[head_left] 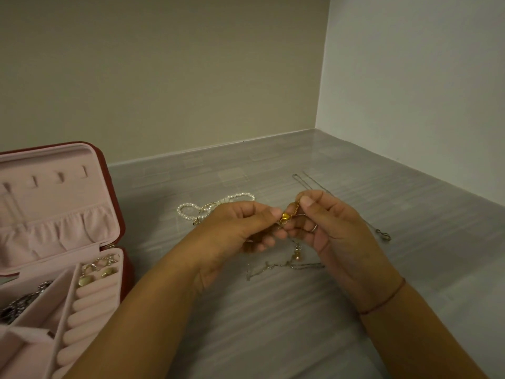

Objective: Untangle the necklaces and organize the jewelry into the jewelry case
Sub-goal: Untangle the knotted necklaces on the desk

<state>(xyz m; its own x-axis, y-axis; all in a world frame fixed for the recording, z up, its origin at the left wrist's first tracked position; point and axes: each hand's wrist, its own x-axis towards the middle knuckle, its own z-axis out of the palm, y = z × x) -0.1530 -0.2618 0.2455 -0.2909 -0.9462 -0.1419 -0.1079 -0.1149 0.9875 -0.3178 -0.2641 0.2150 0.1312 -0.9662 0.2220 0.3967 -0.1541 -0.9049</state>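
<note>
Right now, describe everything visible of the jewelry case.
The jewelry case lies open at the left of the grey surface: dark red shell, pink velvety lining. Raised lid: hooks, gathered pocket. Base: ring rolls holding earrings, a compartment with dark silvery jewelry. The left hand and right hand, pinching a gold chain, are off it.

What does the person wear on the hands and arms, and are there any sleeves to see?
No sleeves show: both forearms are bare to the picture's edge. The right hand has a thin red string bracelet around its wrist, and what seems a thin silvery ring on one finger. The left hand and its wrist carry nothing visible. No gloves, no watch.
</note>
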